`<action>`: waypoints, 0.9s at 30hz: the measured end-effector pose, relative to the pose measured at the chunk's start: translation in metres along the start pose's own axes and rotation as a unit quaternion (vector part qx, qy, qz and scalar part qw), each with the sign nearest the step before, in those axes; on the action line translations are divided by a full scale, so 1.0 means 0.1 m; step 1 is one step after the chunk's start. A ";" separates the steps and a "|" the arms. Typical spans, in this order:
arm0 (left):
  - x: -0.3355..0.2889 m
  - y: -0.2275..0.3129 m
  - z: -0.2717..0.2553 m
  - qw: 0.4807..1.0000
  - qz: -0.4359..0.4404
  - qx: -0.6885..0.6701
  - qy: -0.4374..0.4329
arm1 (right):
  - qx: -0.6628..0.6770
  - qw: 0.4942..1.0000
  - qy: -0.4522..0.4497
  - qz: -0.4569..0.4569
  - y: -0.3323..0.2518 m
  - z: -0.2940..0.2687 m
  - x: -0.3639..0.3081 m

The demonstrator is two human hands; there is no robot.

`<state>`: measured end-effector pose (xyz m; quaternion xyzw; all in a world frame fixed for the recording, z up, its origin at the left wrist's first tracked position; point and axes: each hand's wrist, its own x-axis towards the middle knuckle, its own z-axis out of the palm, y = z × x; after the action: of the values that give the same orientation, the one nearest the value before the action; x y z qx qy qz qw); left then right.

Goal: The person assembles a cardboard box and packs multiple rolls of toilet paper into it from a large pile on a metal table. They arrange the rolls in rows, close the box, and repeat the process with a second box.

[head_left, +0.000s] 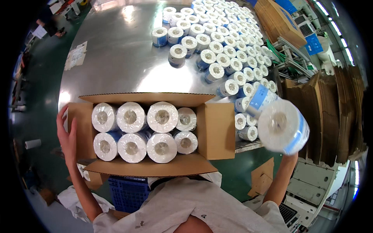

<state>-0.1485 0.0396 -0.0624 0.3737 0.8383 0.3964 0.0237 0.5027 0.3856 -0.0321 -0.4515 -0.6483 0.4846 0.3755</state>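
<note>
Metal table [116,50], massed rolls [229,51], cardboard stack [330,112]

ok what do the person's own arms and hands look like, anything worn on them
Short, pale greyish-beige sleeves leave both forearms bare. The left hand wears no glove, and no watch or bracelet shows at its wrist. The right hand is hidden from this view, so its details can't be made out.

A broad, shiny steel table [120,66] stretches out here, with an open cardboard carton [219,131] at its near edge. Dozens of plastic-wrapped white rolls [208,56] crowd beyond the carton and rightward; past its left end lies a ragged paper sheet [76,55].
</note>
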 end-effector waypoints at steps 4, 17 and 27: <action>0.31 1.18 0.29 0.910 0.333 0.007 -0.245 | -0.064 0.997 -0.050 0.016 -0.44 1.01 -0.32; 0.16 1.14 1.65 0.689 0.612 0.039 -0.386 | -0.442 0.768 -0.389 -0.252 -1.16 2.31 0.06; 0.10 1.32 1.63 0.713 0.568 0.024 -0.411 | -0.543 0.671 -0.376 -0.338 -0.95 2.74 -0.02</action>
<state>-0.0206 0.2047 -0.0815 0.9060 0.3850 0.1221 0.1267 0.2288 0.2923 -0.0084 -0.1054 -0.9916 0.0160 -0.0732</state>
